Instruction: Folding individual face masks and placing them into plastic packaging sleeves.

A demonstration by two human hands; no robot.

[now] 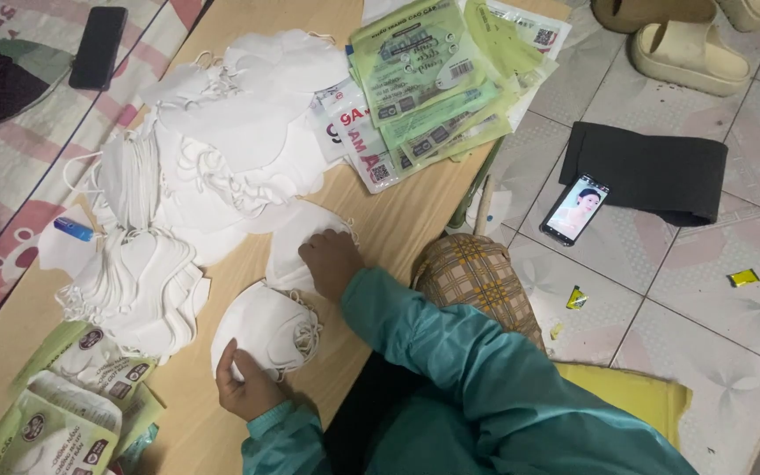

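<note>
My left hand (246,387) rests at the near edge of a small stack of white face masks (261,332) on the wooden table (398,224), fingers pinching the stack's rim. My right hand (331,261) presses down on another white mask (296,237) just beyond it, fingers curled on its surface. Both arms wear teal sleeves. A large loose heap of white masks (222,141) with ear loops covers the table's middle. A fanned pile of masks (138,286) lies to the left.
Green and white packets (433,79) lie at the table's far end, more green packets (72,413) at the near left. A blue lighter (74,230), a dark phone (97,48), a lit phone (574,209) on the tiled floor, black cloth (653,167), sandals (688,54).
</note>
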